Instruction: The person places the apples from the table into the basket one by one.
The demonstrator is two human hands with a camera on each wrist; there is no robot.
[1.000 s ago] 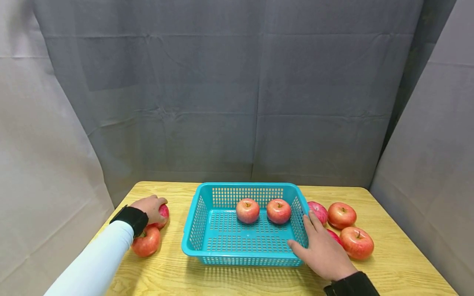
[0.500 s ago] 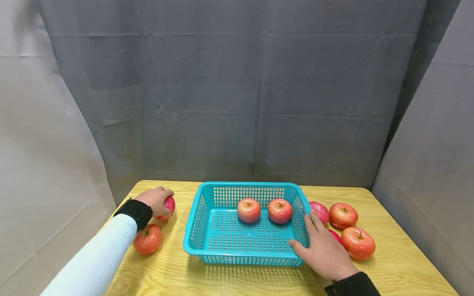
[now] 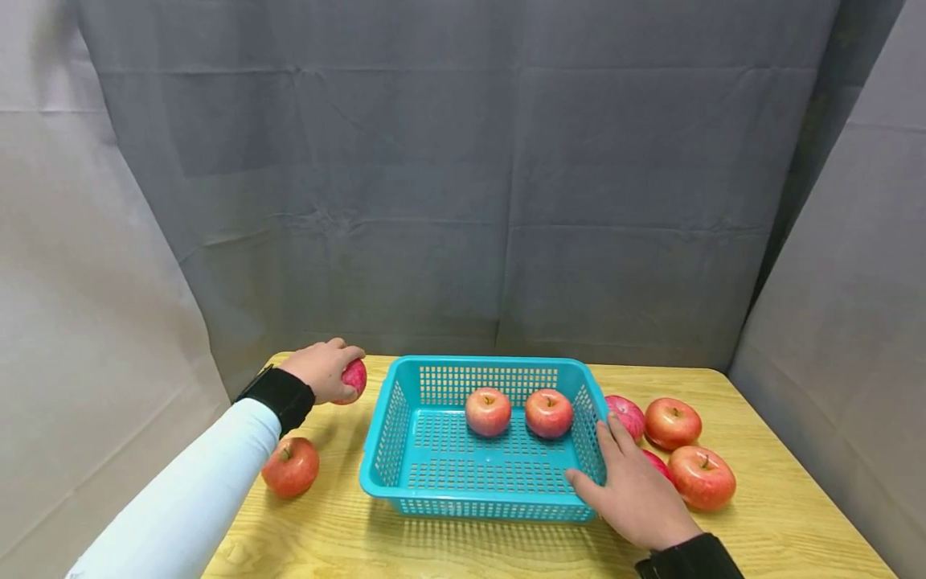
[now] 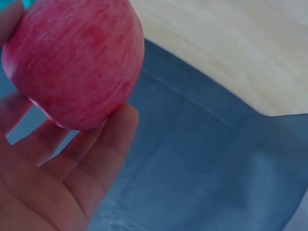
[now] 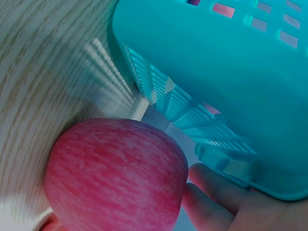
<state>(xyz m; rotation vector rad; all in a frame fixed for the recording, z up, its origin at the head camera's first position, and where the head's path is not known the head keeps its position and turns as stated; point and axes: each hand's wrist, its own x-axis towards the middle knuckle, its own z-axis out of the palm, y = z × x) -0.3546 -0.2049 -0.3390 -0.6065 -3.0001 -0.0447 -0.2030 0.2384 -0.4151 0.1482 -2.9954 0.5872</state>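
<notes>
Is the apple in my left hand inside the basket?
Out; the left hand holds the apple left of the basket, apart from it.

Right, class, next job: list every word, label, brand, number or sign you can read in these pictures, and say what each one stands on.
None: no readable text shows on the apples, the turquoise basket, the black wristbands, the wooden table or the grey cloth.

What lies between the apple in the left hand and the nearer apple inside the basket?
The head view shows a narrow strip of wooden tabletop, then the left rim and perforated wall of the turquoise basket and some of its bare floor.
</notes>
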